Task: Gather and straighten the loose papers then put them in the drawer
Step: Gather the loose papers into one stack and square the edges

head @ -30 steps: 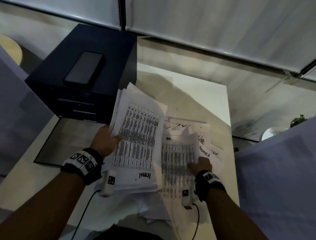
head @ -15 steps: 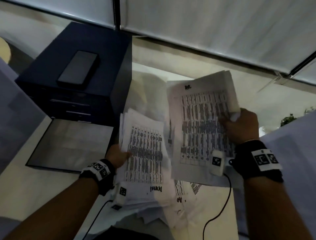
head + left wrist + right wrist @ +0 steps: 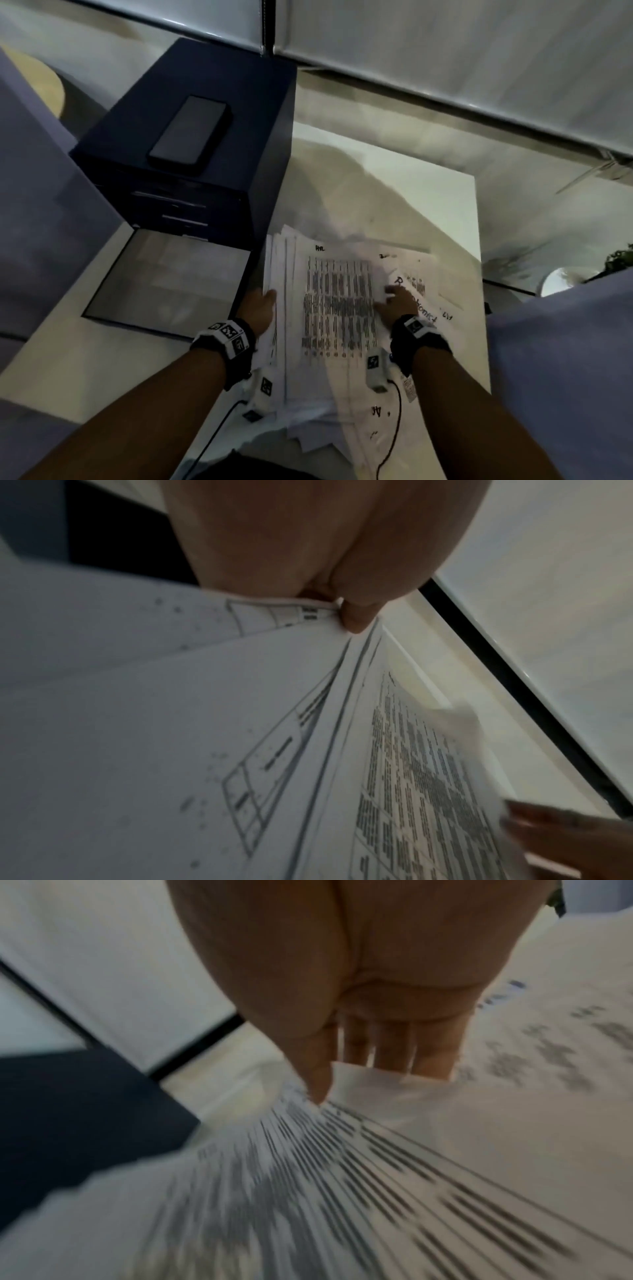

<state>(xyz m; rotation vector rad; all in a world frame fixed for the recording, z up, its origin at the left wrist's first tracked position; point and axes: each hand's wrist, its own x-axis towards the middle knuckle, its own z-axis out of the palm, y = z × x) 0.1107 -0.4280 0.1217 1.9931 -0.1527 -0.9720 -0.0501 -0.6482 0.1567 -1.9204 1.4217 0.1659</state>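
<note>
A thick stack of printed papers (image 3: 335, 308) lies on the white table (image 3: 428, 192), with a table-printed sheet on top. My left hand (image 3: 262, 305) grips the stack's left edge; in the left wrist view its thumb (image 3: 356, 615) pinches the sheet edges. My right hand (image 3: 394, 301) rests flat on the top sheet's right edge, fingers (image 3: 377, 1047) straight and their tips hidden behind a raised sheet. More loose papers (image 3: 424, 287) lie askew to the right and others (image 3: 363, 421) near me. The open drawer (image 3: 164, 281) sits just left of the stack.
The drawer belongs to a dark blue cabinet (image 3: 205, 85) standing at the table's left, with a black phone (image 3: 188, 130) on top. Wrist-camera cables (image 3: 394, 428) trail over the near papers. A pale wall panel (image 3: 445, 68) runs behind the table.
My right hand, which held a printed sheet up in the air, has brought it down onto the stack in my left hand and now lies flat on it.
</note>
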